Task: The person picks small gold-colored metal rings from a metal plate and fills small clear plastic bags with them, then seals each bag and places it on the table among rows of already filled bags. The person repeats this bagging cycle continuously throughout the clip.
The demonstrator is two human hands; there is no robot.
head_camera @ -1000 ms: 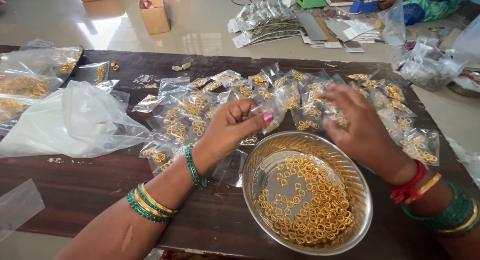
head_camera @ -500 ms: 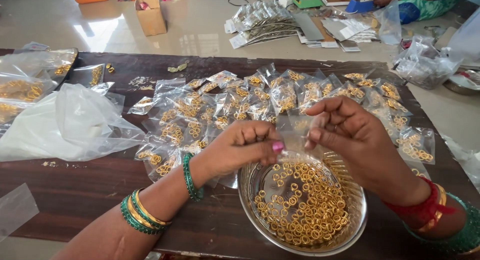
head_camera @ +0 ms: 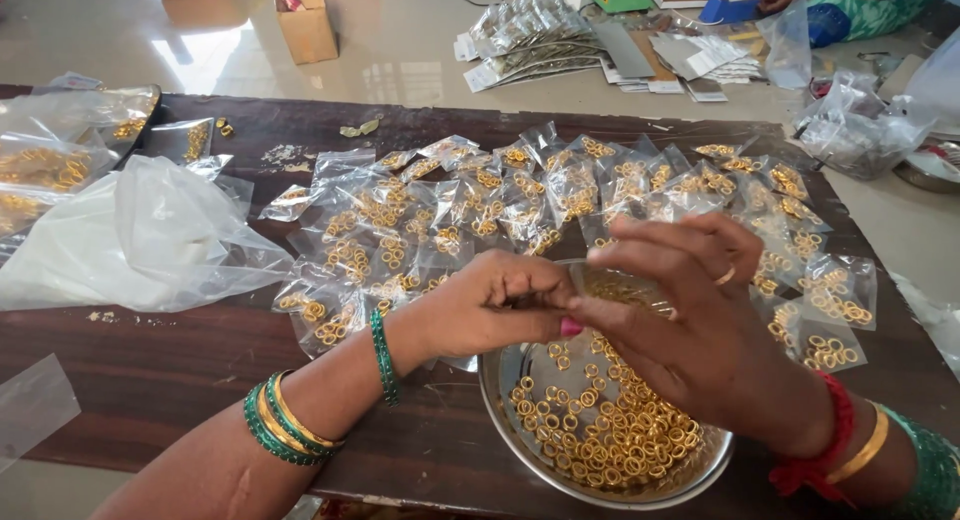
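Bare dark table (head_camera: pixel 180 370) lies open left of the steel bowl (head_camera: pixel 520 450); filled clear packets (head_camera: pixel 480 210) crowd the surface behind it; a large plastic bag (head_camera: pixel 140 240) blocks the far left.

A dark brown wooden table (head_camera: pixel 150 370) filled the foreground. Beyond it, toward twelve o'clock, lay a pale, glossy tiled floor (head_camera: pixel 400 50) catching a bright patch of light at eleven o'clock, beside a small cardboard box (head_camera: pixel 306 22)
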